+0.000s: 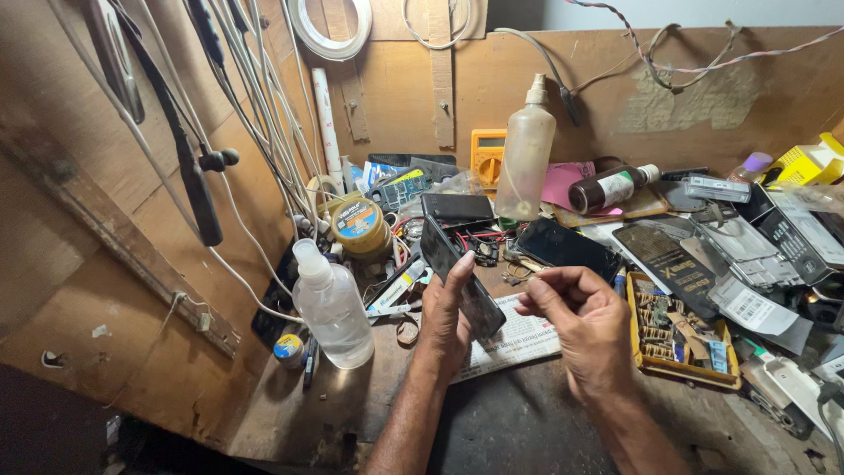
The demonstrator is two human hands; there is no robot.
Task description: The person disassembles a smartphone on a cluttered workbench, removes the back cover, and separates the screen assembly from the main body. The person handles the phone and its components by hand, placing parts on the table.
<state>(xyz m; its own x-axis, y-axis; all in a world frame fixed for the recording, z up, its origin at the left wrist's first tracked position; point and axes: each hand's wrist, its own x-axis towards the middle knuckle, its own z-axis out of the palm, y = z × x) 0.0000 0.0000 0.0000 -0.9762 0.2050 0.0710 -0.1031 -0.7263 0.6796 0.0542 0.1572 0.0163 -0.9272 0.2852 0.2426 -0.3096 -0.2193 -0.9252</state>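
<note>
While gripped upright:
Phone [460, 277]: in left hand [446, 318], long axis tilted up and away to the left.
Left hand: clamped round phone's lower half.
Right hand [576, 318]: just right of phone, fingertips pinched, contents unclear.
Nearer: left.

We see a glossy black phone [462, 277], a clear bottle [334, 308] with a white cap, a cloudy tall bottle [526, 158], a yellow tray [681, 339], an orange meter [488, 154], pink paper [563, 183] and a brown wooden wall [615, 97].
</note>
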